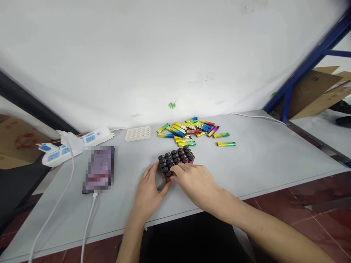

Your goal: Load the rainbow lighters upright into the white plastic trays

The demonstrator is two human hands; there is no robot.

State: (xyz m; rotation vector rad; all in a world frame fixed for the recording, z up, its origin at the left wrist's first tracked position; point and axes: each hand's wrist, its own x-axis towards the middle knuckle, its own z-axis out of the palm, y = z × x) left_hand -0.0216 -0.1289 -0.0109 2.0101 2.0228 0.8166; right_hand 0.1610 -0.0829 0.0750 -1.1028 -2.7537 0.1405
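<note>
Several lighters stand upright in a tight block of rows, black tops facing up. What holds their lower ends is mostly hidden by my hands. My left hand grips the near left side of this block, fingers along its left edge and thumb at the near corner. My right hand reaches over the near side, its thumb and fingers closed around a lighter at the near corner. Behind the block lies a loose pile of shiny lighters in yellow, blue, green and red.
A white tray with rows of holes lies left of the pile. Further left are a power strip and a phone-like device with a white cable. The wall bounds the grey table at the back.
</note>
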